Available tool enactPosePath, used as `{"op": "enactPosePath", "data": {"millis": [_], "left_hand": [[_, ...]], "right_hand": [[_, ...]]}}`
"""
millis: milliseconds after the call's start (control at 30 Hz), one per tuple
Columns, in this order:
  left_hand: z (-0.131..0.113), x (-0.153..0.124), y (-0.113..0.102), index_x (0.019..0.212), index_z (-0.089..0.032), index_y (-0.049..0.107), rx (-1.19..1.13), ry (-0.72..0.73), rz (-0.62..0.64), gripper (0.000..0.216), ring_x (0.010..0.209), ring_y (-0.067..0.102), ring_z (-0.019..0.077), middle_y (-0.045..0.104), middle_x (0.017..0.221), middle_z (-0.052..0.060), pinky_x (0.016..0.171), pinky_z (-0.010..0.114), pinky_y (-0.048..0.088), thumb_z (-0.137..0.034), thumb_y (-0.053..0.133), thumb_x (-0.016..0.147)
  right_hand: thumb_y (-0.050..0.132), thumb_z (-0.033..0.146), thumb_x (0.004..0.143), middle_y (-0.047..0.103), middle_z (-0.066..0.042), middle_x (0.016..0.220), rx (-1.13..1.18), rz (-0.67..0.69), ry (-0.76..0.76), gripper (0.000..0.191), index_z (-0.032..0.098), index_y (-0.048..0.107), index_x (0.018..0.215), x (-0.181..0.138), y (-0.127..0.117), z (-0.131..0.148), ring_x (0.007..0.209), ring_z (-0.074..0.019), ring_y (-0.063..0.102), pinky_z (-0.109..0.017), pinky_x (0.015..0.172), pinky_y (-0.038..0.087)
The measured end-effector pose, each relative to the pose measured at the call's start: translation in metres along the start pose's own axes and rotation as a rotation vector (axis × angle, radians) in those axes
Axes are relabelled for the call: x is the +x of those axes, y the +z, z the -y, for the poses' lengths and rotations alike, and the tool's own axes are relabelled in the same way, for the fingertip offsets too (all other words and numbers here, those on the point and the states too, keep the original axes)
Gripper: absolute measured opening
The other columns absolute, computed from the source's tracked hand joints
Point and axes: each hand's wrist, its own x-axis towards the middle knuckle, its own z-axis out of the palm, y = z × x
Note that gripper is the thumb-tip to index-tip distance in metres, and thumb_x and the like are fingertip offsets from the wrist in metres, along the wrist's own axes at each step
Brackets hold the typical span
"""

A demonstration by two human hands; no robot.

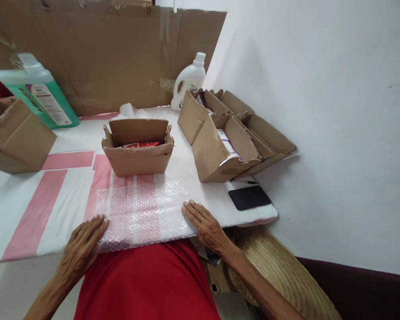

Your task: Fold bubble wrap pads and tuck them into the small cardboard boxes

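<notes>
A sheet of clear bubble wrap (136, 222) lies flat along the front edge of the table, its near side reaching the edge. My left hand (85, 242) rests at its left side, palm down with the fingers stretched out. At the right side of the sheet, my right hand (205, 224) lies flat with its fingertips on or beside the plastic. Neither hand grips anything. Just behind the wrap stands an open cardboard box (138, 160) with red packaging inside.
Several open cardboard boxes (210, 155) stand at the right by the wall, one holding white-and-purple packs. A black phone (250, 198) lies in front of them. Behind are a white bottle (188, 82) and a green liquid bottle (46, 95). Another box (20, 138) is at left.
</notes>
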Motion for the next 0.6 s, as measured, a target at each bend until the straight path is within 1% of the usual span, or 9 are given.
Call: {"op": "enactPosePath", "data": {"millis": [67,167,233,300,400,467,533,600], "left_hand": [[0.006,-0.006,-0.001,0.156,-0.025,0.034,-0.080,-0.025,0.025,0.073,0.142,0.048,0.0274,0.053,0.150,0.014,0.112,0.042,0.042,-0.008,0.045,0.087],[0.011,-0.011,-0.006,0.148,-0.031,0.047,-0.224,-0.112,0.026,0.068,0.140,0.050,0.0253,0.055,0.149,0.008,0.109,0.041,0.046,-0.006,0.044,0.085],[0.013,-0.008,-0.010,0.139,-0.032,0.057,-0.321,-0.190,0.015,0.059,0.134,0.056,0.0235,0.060,0.144,0.006,0.108,0.040,0.049,-0.008,0.045,0.086],[0.014,0.001,-0.013,0.127,-0.031,0.066,-0.431,-0.282,-0.002,0.045,0.125,0.063,0.0219,0.067,0.134,0.004,0.105,0.039,0.052,-0.015,0.048,0.089],[0.016,0.019,-0.019,0.108,-0.029,0.073,-0.561,-0.439,-0.034,0.024,0.108,0.071,0.0196,0.075,0.115,0.003,0.094,0.032,0.057,-0.034,0.055,0.093],[0.017,0.031,-0.022,0.098,-0.027,0.075,-0.576,-0.552,-0.058,0.027,0.094,0.073,0.0187,0.077,0.102,0.002,0.086,0.029,0.058,-0.047,0.058,0.091],[0.017,0.041,-0.023,0.091,-0.025,0.076,-0.548,-0.658,-0.067,0.036,0.079,0.072,0.0175,0.077,0.089,0.001,0.075,0.026,0.058,-0.057,0.060,0.086],[0.017,0.050,-0.022,0.086,-0.024,0.076,-0.528,-0.761,-0.068,0.043,0.070,0.068,0.0170,0.076,0.079,0.001,0.068,0.025,0.056,-0.064,0.060,0.083]], "right_hand": [[0.052,0.013,0.083,0.041,-0.014,0.160,0.025,0.000,-0.025,0.074,0.008,0.038,0.155,-0.001,0.000,-0.004,0.152,-0.0304,0.028,-0.049,0.120,0.036],[0.057,0.018,0.086,0.045,-0.016,0.157,0.089,0.005,-0.038,0.066,0.008,0.046,0.150,-0.002,-0.009,-0.006,0.149,-0.0312,0.034,-0.049,0.117,0.039],[0.059,0.021,0.090,0.052,-0.016,0.152,0.164,-0.015,-0.034,0.057,0.010,0.052,0.145,-0.001,-0.016,-0.006,0.146,-0.0299,0.040,-0.048,0.114,0.043],[0.061,0.028,0.093,0.059,-0.016,0.144,0.268,-0.061,-0.005,0.048,0.013,0.058,0.140,0.003,-0.020,-0.008,0.139,-0.0288,0.048,-0.047,0.110,0.047],[0.064,0.036,0.095,0.071,-0.013,0.126,0.450,-0.191,0.109,0.038,0.019,0.066,0.129,0.015,-0.022,-0.012,0.119,-0.0273,0.062,-0.046,0.101,0.052],[0.064,0.037,0.096,0.075,-0.010,0.110,0.568,-0.271,0.223,0.027,0.021,0.071,0.116,0.026,-0.022,-0.015,0.105,-0.0253,0.067,-0.043,0.093,0.054],[0.063,0.037,0.096,0.075,-0.007,0.094,0.636,-0.319,0.352,0.019,0.021,0.074,0.099,0.037,-0.020,-0.015,0.091,-0.0235,0.067,-0.039,0.083,0.055],[0.061,0.037,0.096,0.070,-0.005,0.080,0.624,-0.346,0.471,0.023,0.021,0.070,0.082,0.047,-0.018,-0.012,0.081,-0.0222,0.063,-0.036,0.074,0.052]]}}
